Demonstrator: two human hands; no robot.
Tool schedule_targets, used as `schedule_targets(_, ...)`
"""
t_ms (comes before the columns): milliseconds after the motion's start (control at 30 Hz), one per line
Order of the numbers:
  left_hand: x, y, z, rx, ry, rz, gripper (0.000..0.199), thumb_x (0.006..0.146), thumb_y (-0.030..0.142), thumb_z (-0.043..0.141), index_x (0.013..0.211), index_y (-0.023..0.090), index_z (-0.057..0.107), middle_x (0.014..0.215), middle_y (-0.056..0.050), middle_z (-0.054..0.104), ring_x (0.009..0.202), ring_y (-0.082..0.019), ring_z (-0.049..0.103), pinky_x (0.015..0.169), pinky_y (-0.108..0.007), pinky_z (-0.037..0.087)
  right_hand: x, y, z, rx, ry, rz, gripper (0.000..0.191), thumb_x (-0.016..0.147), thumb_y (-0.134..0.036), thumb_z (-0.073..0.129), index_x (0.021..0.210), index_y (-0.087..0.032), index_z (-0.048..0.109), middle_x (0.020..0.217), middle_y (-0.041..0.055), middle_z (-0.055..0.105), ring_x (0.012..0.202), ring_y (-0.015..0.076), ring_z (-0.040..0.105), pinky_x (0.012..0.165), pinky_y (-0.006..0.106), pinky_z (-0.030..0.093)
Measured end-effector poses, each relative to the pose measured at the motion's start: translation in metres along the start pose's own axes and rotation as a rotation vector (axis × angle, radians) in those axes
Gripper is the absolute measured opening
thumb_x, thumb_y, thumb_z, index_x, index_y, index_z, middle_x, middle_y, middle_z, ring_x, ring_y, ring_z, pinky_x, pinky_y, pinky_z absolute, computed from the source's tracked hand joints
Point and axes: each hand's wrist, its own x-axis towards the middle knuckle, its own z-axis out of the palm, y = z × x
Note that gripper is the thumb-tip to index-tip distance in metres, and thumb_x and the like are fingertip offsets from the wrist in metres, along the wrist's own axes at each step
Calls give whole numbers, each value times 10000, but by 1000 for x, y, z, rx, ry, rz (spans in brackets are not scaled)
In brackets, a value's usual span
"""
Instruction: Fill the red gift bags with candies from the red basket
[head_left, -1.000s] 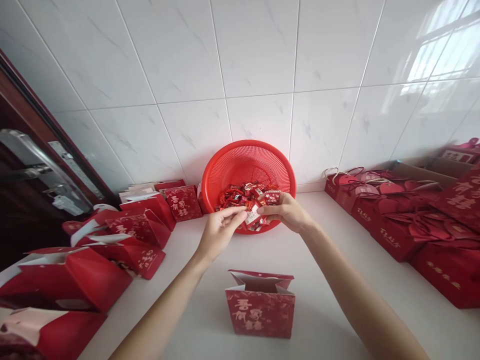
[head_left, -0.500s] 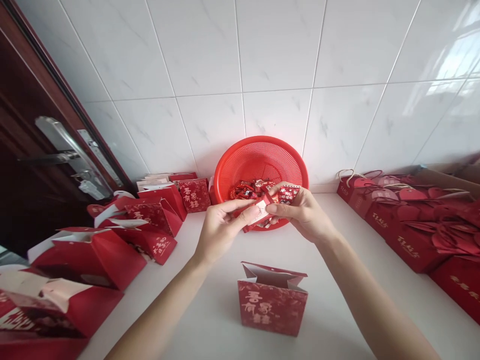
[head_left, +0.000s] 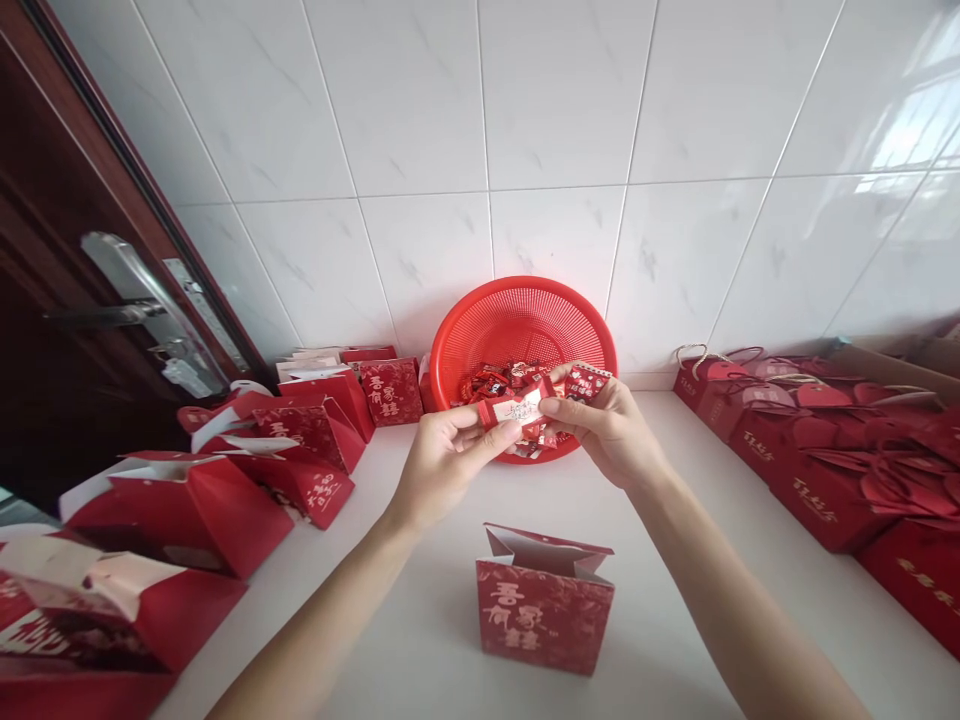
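Note:
My left hand (head_left: 442, 455) pinches one end of a red and white wrapped candy (head_left: 517, 408) in front of a red mesh basket (head_left: 487, 310). The candy's other end is between the thumb and fingers of my right hand (head_left: 619, 430), which also holds a red printed packet (head_left: 585, 383). Several red wrapped sweets (head_left: 491, 380) lie in the basket, partly hidden behind my hands. Nearer to me, a red paper gift box (head_left: 546, 615) stands upright on the white table with its top open.
Open red boxes (head_left: 202, 510) line the left side, beside a dark door (head_left: 45, 300) with a metal handle. Red boxes with rope handles (head_left: 787, 470) stand in a row on the right. A tiled wall (head_left: 420, 100) rises behind the basket.
The candy has been turned so its printed face shows more fully and lies more level. My left fingers have shifted slightly off its face. The gift box has not moved.

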Motion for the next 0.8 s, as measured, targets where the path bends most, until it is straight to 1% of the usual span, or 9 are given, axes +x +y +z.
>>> schedule_targets(133,-1,0,-2,61,25,29,277,807,414,800,925,163,821,801,-69,794,789,-240,744,750,-329,616,-1,1,1,-12,3,2,358,651,-269,914,880,-190,651,762,-9,711,613,124,655,592,246,576)
schedule_targets(267,-3,0,-3,88,31,46,249,812,413,790,813,165,799,726,-51,766,736,-218,723,723,-313,605,-1,1,2,-14,-2,-9,369,650,-285,917,888,-189,652,770,-11,699,635,118,644,587,234,564)
schedule_targets(400,-4,0,-2,71,34,55,232,814,396,790,818,164,795,724,-43,759,726,-204,713,716,-301,603,-2,1,4,4,-5,-16,378,628,-275,930,872,-182,658,763,-13,687,615,109,627,576,228,557)
schedule_targets(600,-4,1,-2,52,43,69,232,814,369,798,935,172,814,798,-47,785,709,-178,701,701,-275,598,-2,0,5,8,-9,-10,370,641,-280,920,880,-181,656,777,-6,688,617,109,621,567,226,549)
schedule_targets(800,-5,3,-2,53,62,70,272,781,394,823,934,169,811,806,-51,783,686,-176,693,652,-269,593,-4,0,6,11,-6,-3,385,620,-283,926,869,-178,652,769,1,680,653,129,643,565,225,550)
